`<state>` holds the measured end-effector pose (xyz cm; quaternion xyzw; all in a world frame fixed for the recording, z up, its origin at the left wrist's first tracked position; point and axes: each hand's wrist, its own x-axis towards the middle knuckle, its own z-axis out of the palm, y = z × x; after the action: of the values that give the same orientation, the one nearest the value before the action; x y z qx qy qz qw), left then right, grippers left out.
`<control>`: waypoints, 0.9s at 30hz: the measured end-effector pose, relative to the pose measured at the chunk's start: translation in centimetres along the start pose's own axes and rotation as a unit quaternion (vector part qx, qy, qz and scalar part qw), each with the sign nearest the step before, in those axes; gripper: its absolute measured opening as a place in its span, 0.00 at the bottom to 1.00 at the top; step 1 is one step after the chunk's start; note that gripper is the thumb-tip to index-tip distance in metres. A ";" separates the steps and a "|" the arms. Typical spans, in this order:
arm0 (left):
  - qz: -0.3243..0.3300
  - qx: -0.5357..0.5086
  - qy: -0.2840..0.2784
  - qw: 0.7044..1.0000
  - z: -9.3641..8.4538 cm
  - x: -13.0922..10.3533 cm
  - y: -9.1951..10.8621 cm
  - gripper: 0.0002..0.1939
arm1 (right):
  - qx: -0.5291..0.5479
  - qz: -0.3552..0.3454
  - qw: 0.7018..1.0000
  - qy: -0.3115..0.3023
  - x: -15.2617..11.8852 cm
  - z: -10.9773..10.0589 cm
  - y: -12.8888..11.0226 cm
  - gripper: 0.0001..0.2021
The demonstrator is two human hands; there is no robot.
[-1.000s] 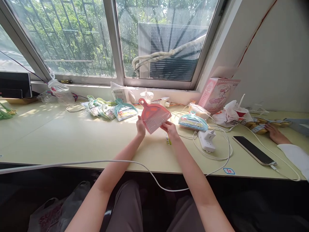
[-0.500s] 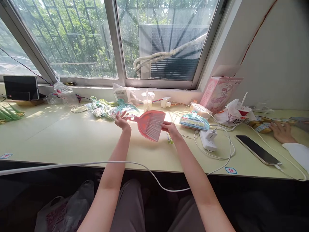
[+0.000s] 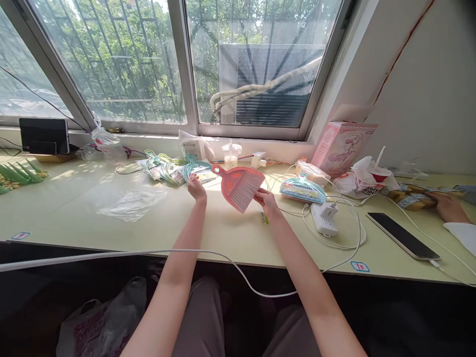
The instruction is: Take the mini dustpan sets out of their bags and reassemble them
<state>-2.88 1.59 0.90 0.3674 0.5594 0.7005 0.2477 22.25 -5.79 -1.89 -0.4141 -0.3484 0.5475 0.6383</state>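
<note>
As my right hand's (image 3: 268,204) fingers grip the pink plastic dustpan (image 3: 227,186) and pale-bristled brush (image 3: 246,189) above the pale-green desk (image 3: 226,240), my left hand (image 3: 197,189) curls nearby, grip unclear. Looks light, stiff, maybe slick; I'd take that looped handle (image 3: 222,173)!

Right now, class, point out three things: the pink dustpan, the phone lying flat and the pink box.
Pink dustpan (image 3: 228,186): head view, left part of the pan.
Phone (image 3: 402,235): head view, middle of the dark screen.
Pink box (image 3: 342,148): head view, printed front.
</note>
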 end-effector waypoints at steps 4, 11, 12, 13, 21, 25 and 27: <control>0.143 0.262 0.111 0.948 -4.4 1.6 0.5 0.25 | -0.017 0.011 1.000 0.015 0.0 -0.4 0.2 0.13; -0.054 0.446 0.017 0.893 -13.0 6.4 -2.6 0.30 | -0.024 0.009 1.000 0.006 0.4 -0.4 1.2 0.13; -0.041 0.447 -0.004 0.894 -12.7 6.3 -3.0 0.28 | -0.026 0.009 1.000 0.007 0.3 -0.3 1.3 0.13; -0.020 0.443 -0.027 0.896 -12.1 6.0 -3.2 0.27 | -0.029 0.010 0.999 0.010 0.3 -0.1 1.3 0.13; 0.209 0.283 -0.120 0.928 -5.8 -0.8 -0.5 0.31 | 0.002 -0.027 0.999 0.024 0.1 0.9 1.2 0.15; 0.072 0.064 -0.349 0.932 -0.5 -4.8 0.8 0.26 | 0.036 -0.047 0.998 0.027 0.2 1.4 1.9 0.15; 0.036 -0.032 -0.323 0.945 2.0 -6.5 0.9 0.22 | 0.024 -0.028 0.999 0.040 0.6 1.3 2.2 0.16</control>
<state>2.75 -2.35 0.41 0.5859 0.4132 0.5697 0.4018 20.32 -4.85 -3.33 -0.4099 -0.3208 0.5209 0.6765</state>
